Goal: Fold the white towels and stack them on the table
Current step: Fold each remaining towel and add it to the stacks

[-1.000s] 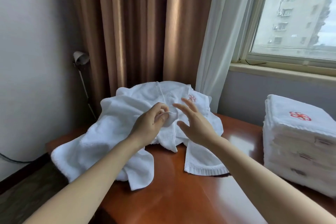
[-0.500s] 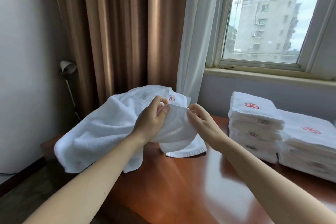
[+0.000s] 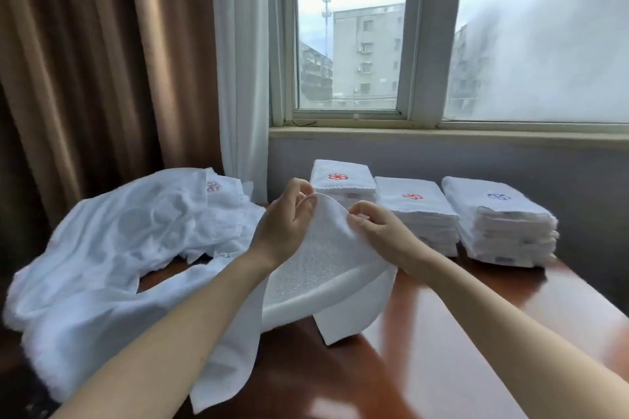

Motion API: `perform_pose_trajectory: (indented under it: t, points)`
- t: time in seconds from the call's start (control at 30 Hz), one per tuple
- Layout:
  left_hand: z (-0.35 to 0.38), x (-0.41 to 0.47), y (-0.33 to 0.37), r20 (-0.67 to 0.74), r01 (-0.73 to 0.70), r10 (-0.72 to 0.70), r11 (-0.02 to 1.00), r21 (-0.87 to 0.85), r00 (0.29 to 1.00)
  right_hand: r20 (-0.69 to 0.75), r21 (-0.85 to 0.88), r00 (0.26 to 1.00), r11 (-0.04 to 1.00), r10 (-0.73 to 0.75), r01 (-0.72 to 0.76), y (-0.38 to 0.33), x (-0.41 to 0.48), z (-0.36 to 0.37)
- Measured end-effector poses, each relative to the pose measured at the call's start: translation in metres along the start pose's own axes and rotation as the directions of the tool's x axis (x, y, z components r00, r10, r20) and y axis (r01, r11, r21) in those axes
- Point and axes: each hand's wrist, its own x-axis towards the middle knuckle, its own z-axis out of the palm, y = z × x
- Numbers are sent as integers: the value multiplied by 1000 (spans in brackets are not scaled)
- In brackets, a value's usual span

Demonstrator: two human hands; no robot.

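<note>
Polished reddish-brown wood is gleaming across the table [image 3: 442, 367], catching pale light from the window [image 3: 420, 44]. The left hand [image 3: 282, 228] and the right hand [image 3: 384, 235] are both pinching the top edge of a white towel [image 3: 323, 265], thumbs and curled fingers closed on the cloth. The 2 hands are near each other, raised above the tabletop. The towel is sagging in a curve between and below them, and its lower corner is hanging close over the wood; whether it is touching, I cannot tell.

To the left, a loose heap of white towels [image 3: 136, 231] is sprawling over that end of the table and drooping past its near edge, a red emblem showing near the back. Along the far side, below the sill [image 3: 442, 134], 3 stacks of folded towels are sitting side by side. The left stack [image 3: 342, 180] and the middle stack [image 3: 415, 211] are showing red emblems on top, the right stack [image 3: 500, 221] a dark blue one.

Brown curtains [image 3: 85, 78] are hanging behind the heap, with a white sheer curtain [image 3: 238, 78] beside them at the window's left edge. A grey wall [image 3: 510, 160] is running under the sill. Outside, a grey block of flats [image 3: 366, 54] is standing under an overcast sky, and the right pane is looking hazy.
</note>
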Motion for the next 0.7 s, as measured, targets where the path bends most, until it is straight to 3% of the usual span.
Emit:
perform_pose_trajectory:
  t: [0.27, 0.47, 0.7]
  points:
    - [104, 10, 68, 149, -170, 202, 964, -205, 968, -236, -126, 966, 982, 109, -142, 27, -73, -103]
    - [155, 11, 112, 189, -214, 278, 929, -301, 942, -405, -145, 902, 964, 146, -221, 29, -114, -155]
    - [158, 6, 109, 182, -207, 244, 957, -202, 952, -346, -146, 899, 931, 270, -336, 31, -123, -158]
